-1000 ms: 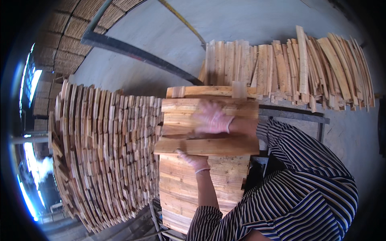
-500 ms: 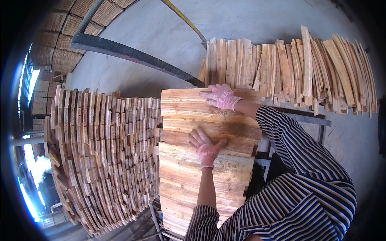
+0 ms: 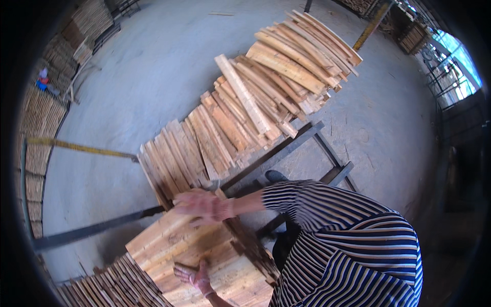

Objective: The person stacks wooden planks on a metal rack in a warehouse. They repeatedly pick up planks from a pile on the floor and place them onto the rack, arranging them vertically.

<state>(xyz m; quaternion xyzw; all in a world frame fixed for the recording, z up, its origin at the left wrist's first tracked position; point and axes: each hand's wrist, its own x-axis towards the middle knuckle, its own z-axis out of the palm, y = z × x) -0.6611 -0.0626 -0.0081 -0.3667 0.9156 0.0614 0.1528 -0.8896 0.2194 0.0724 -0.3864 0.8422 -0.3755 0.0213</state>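
Note:
A panel of pale wooden boards [image 3: 232,281] lies side by side in front of me. My left hand [image 3: 197,278], in a pink glove, rests on its surface with the fingers spread. Over the panel's far edge is my right hand [image 3: 204,206], gloved too and blurred. Its fingers stretch to the left with the thumb apart, and nothing shows in its grasp. Just past that hand begins a long row of loose wooden slats [image 3: 232,110], laid against each other.
Stacked wood pieces [image 3: 110,289] stand left of the panel. A dark metal bar [image 3: 97,227] runs in from the left. A metal frame [image 3: 327,148] stands by the slats, near my shoe [image 3: 276,176]. A yellow post [image 3: 372,25] rises at the far right.
My view has swung to the right, bringing the whole row of slats nearer the middle. The right hand is at the panel's far edge beside the slats; the left stays on the boards.

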